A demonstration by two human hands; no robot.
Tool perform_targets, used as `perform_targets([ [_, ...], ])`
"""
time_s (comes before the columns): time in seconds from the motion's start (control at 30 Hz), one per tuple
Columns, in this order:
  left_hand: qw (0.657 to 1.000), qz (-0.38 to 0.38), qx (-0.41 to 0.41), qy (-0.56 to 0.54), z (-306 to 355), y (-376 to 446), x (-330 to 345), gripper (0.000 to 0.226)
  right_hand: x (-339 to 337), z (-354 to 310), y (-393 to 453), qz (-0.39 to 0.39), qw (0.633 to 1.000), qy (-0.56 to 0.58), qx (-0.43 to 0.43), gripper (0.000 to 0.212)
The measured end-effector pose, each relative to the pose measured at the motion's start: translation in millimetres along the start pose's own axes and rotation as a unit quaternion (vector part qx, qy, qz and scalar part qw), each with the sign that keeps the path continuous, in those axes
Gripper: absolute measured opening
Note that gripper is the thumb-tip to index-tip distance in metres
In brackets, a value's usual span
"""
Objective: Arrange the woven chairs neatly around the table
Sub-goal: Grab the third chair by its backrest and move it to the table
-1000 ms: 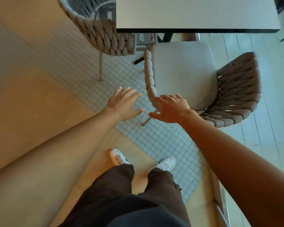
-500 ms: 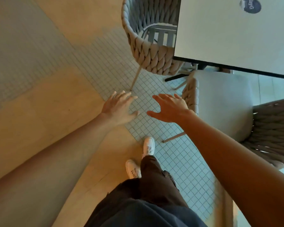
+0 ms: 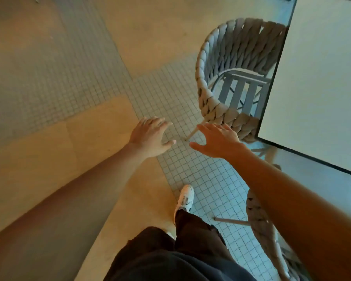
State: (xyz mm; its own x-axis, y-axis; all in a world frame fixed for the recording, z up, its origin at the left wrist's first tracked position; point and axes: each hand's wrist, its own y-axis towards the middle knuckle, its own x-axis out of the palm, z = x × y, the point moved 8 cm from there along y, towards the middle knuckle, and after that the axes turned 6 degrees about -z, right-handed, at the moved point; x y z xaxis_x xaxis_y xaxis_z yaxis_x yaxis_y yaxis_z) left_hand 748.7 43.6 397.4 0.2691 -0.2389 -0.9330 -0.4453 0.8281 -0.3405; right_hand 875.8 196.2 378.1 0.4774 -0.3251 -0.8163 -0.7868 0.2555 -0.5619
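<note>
**Both hands spread open short of the woven chair**

The left hand (image 3: 150, 137) and right hand (image 3: 218, 140) reach forward side by side, fingers splayed wide, neither holding anything. Just beyond the right hand's fingertips stands a woven chair (image 3: 215, 82), its curved braided back bulging toward the hands and to their left, its open seat side facing the table (image 3: 320, 82) to the right. The slatted seat runs under the table edge, which hides its far part. One thin chair leg (image 3: 192, 133) slants down between the two hands.

Whether the right fingertips touch the braided rim cannot be told. A second woven chair (image 3: 261, 224) lies below the right forearm, mostly covered by it and cut off at the frame's bottom. A white shoe (image 3: 184, 197) steps on the small-tiled floor (image 3: 170, 94).
</note>
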Motion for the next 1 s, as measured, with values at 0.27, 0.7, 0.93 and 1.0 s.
perform_targets([
  [0.27,1.000,0.010,-0.012,-0.001,-34,73,-40,0.077,-63,25,73,0.001,1.000,-0.023,-0.010,0.093],
  [0.7,0.998,-0.023,0.061,0.017,-126,225,-93,0.078,-146,30,209,0.000,0.999,-0.009,0.038,0.093],
  [0.93,0.992,-0.042,0.109,0.035,-196,304,-136,0.077,-189,18,281,0.000,0.995,0.043,0.094,0.094],
  [1.0,0.992,-0.038,0.118,0.036,-213,323,-147,0.076,-203,17,296,0.012,0.993,0.059,0.105,0.093],
])
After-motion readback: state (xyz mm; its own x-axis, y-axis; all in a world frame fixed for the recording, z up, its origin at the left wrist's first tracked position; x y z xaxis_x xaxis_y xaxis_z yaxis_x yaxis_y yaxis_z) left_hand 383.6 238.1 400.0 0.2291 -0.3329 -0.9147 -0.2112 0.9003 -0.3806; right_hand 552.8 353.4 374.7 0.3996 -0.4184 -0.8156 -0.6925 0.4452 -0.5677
